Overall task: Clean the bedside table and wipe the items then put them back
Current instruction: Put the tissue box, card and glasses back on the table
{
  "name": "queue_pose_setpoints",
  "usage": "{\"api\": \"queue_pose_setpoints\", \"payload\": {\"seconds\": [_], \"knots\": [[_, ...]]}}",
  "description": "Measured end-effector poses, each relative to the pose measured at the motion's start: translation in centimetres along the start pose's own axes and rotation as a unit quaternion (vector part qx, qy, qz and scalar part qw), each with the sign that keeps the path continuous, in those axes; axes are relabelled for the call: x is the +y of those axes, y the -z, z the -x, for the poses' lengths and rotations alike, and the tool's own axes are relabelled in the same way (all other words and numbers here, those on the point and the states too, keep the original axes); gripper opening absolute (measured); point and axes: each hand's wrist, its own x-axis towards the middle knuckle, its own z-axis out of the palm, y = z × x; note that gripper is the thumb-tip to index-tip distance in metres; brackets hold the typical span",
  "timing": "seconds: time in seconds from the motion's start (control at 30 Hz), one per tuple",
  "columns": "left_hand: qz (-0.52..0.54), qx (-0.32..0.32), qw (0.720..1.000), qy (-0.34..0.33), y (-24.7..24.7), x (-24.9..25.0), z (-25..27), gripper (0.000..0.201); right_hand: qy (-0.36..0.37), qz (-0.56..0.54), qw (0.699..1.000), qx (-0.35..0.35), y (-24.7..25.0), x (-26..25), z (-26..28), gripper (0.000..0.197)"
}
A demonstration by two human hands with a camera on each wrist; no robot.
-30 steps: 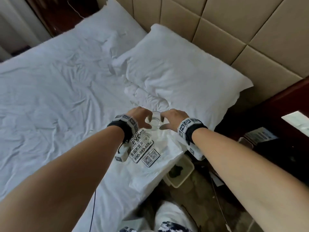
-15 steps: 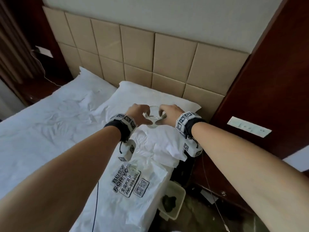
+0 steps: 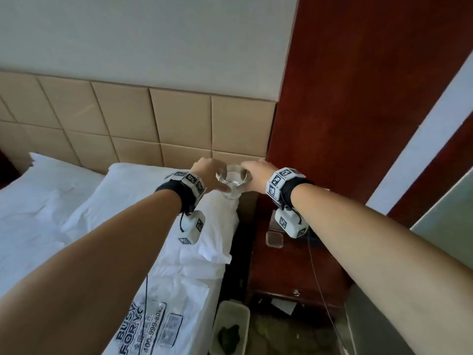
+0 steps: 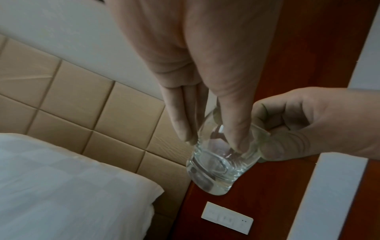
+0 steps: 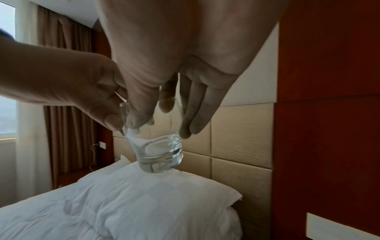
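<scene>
A small clear drinking glass hangs upright in the air between both my hands, over the gap between the pillow and the dark wooden bedside table. My left hand pinches its rim, thumb inside and fingers outside. My right hand pinches the opposite rim the same way, thumb in the glass. I cannot tell whether the white patch inside the glass is a cloth or the pillow seen through it.
A small clear square dish stands on the bedside table under my right wrist. A white pillow and a printed plastic bag lie on the bed. A waste bin stands on the floor. A white switch panel sits on the red wood wall.
Both hands have lifted the glass off the bed and carried it right, towards the bedside table. The head view has swung up and right to the headboard and wood panel.
</scene>
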Motion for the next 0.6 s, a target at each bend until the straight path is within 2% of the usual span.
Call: {"api": "queue_pose_setpoints", "payload": {"seconds": [0.3, 0.43, 0.6], "knots": [[-0.034, -0.036, 0.998, -0.033, -6.6, 12.1, -5.9, 0.029, -0.028, 0.022, 0.999, 0.006, 3.2, 13.7, 3.0, 0.026], [-0.046, -0.065, 0.996, -0.045, -9.8, 16.3, -7.8, 0.027, -0.04, 0.013, 0.999, -0.013, 3.0, 19.2, 4.0, 0.034], [-0.068, -0.102, 0.991, -0.055, -14.2, 20.1, -10.1, 0.028, -0.058, -0.016, 0.998, -0.032, 1.9, 25.3, 5.0, 0.029]]}}
